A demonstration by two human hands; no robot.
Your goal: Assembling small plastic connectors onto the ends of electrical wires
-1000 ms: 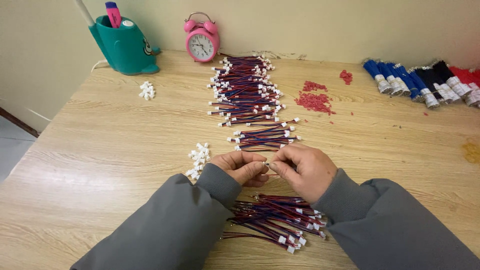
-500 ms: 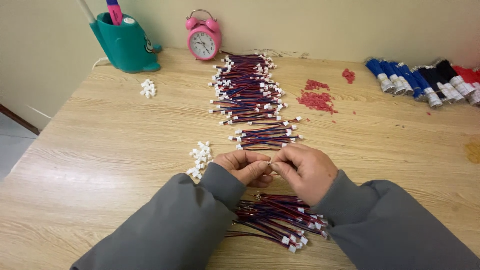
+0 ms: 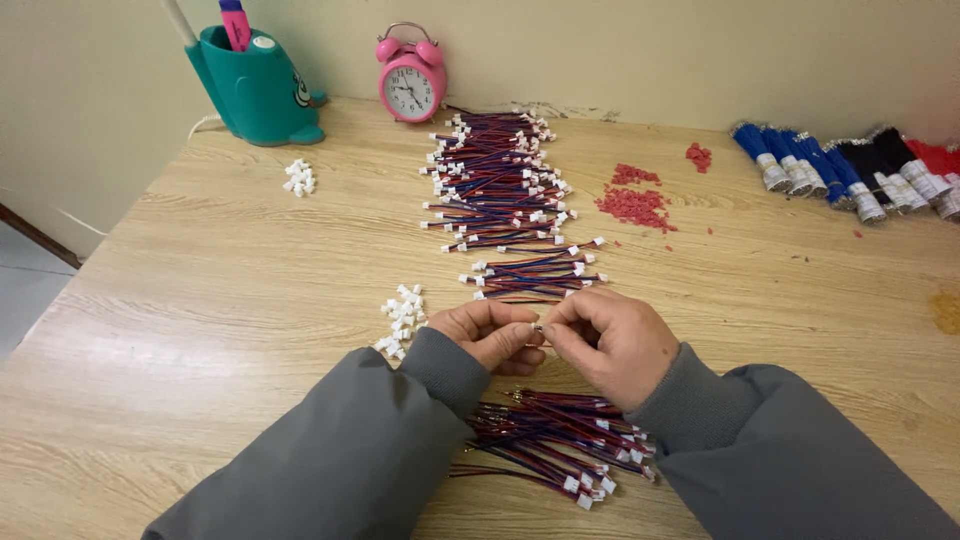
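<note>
My left hand (image 3: 490,333) and my right hand (image 3: 615,342) meet fingertip to fingertip over the wooden table (image 3: 200,300). Between them they pinch a small white connector and the end of a thin red-and-blue wire; most of it is hidden by the fingers. A loose pile of wires with white plugs (image 3: 550,440) lies under my wrists. A small heap of white connector housings (image 3: 402,318) sits just left of my left hand. Beyond my hands a long row of finished wire leads (image 3: 500,190) stretches toward the wall.
A pink alarm clock (image 3: 412,86) and a teal pen holder (image 3: 255,90) stand at the back. A second small cluster of white housings (image 3: 298,177) lies at left. Red bits (image 3: 632,205) are scattered right of the row. Blue, black and red wire bundles (image 3: 850,170) lie far right.
My hands stay together at the same spot; the fingers have shifted slightly around the small part. Nothing else on the table has moved.
</note>
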